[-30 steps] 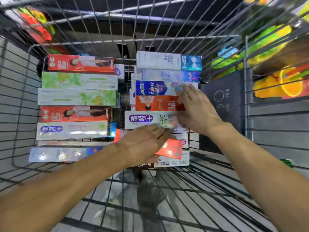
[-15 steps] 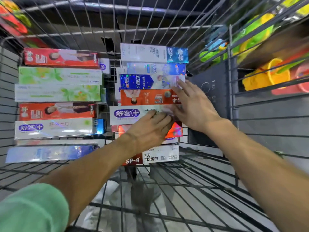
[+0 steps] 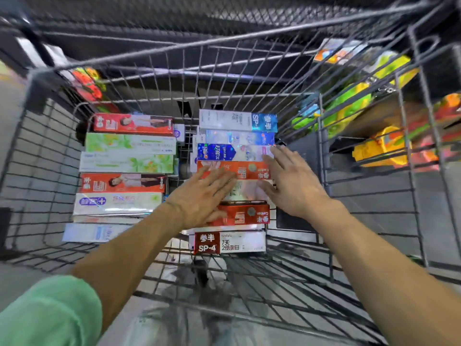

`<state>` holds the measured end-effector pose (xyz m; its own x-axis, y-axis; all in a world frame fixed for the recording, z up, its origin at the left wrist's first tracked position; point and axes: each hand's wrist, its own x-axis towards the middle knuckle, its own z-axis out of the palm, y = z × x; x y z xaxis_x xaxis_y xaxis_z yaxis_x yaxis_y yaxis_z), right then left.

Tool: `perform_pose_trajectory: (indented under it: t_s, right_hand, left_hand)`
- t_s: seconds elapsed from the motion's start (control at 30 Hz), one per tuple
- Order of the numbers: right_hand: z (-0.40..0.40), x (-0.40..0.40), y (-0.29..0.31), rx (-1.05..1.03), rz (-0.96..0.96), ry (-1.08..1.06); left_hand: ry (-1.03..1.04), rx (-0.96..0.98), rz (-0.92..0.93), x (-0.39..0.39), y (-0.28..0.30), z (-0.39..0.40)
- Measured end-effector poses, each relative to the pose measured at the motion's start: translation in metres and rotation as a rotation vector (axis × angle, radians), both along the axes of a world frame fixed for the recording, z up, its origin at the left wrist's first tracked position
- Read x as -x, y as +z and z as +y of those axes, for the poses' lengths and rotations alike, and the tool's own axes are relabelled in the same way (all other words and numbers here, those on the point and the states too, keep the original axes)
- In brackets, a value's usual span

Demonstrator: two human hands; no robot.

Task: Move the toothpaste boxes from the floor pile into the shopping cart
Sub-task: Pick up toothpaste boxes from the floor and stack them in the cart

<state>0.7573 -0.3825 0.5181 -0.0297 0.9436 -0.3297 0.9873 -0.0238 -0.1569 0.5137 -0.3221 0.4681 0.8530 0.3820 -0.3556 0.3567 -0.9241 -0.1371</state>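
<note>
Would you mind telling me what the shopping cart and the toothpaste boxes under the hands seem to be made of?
The shopping cart looks like metal wire, dull grey: thin welded rods form an open grid. The toothpaste boxes look like glossy printed cardboard: sharp folded edges and light glare; the blue one shows a sparkly, probably foil finish. The left hand and right hand lie flat on them.

The left hand (image 3: 202, 196) covers the left half of a pale toothpaste box (image 3: 245, 191) and the left end of the red box (image 3: 245, 215) beneath it. The right hand (image 3: 291, 181) hides the right ends of that pale box and of the orange box (image 3: 239, 169) above. Toys (image 3: 349, 106) at 2 o'clock are too blurred to identify. The green sleeve (image 3: 47, 313) is cut off at 7 o'clock.
</note>
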Motion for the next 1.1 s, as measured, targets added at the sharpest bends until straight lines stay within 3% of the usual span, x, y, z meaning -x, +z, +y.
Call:
perform_pose_trajectory:
  t_s: [0.2, 0.37, 0.57, 0.77, 1.1]
  right_hand:
    - [0.017, 0.047, 0.116, -0.091, -0.006, 0.056]
    - [0.038, 0.11, 0.204, -0.212, -0.034, 0.225]
    - [0.07, 0.234, 0.277, -0.295, -0.002, 0.421]
    - [0.079, 0.394, 0.312, -0.379, -0.019, 0.618]
    - [0.026, 0.674, 0.324, -0.385, 0.041, 0.81]
  left_hand:
    - [0.203, -0.142, 0.049, 0.058, 0.137, 0.003]
    - [0.547, -0.259, -0.25, 0.14, 0.236, -0.004]
    - [0.897, -0.376, -0.32, 0.28, 0.316, -0.035]
    - [1.167, -0.492, -0.393, 0.425, 0.351, -0.087]
    - [1.62, -0.474, -0.427, 0.679, 0.326, -0.221]
